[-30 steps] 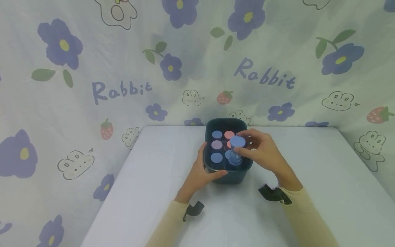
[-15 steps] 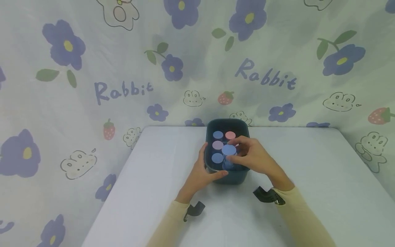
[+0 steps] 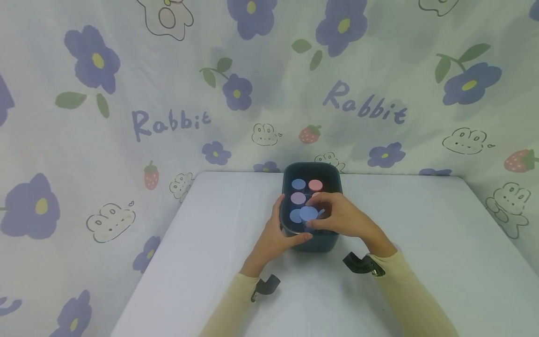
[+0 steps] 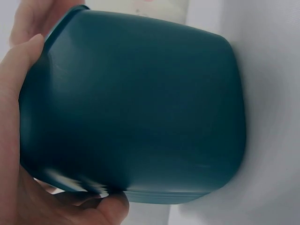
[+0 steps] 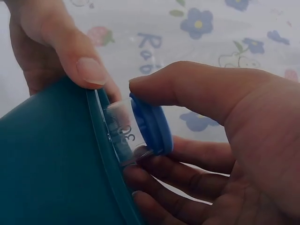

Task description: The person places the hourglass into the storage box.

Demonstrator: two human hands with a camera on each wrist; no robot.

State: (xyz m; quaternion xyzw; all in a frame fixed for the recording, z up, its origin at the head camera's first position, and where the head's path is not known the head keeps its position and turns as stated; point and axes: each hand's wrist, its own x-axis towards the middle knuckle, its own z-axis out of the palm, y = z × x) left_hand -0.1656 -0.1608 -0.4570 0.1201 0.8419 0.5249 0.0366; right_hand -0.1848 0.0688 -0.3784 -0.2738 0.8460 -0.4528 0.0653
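My left hand (image 3: 273,239) grips the dark teal plastic bin (image 3: 317,244), thumb over the near rim and fingers along its left wall; that wall fills the left wrist view. My right hand (image 3: 347,216) pinches a small clear plastic jar (image 5: 123,131) by its blue lid (image 5: 153,123), numbers printed on its side. This jar is at the bin's near end, its base partly hidden by the rim in the right wrist view. Lidded jars stand inside: a blue lid (image 3: 299,184), a pink lid (image 3: 315,185), a lilac lid (image 3: 298,198) and another blue lid (image 3: 294,216). My right hand covers others.
The bin stands on a white table (image 3: 219,234), near its back edge. Behind hangs a curtain (image 3: 168,84) printed with flowers, rabbits and strawberries. Each wrist carries a black camera mount (image 3: 266,286).
My right hand has moved left and lower with the blue-lidded jar, from the bin's right side to beside the near-left blue lid. My left hand keeps its grip on the bin.
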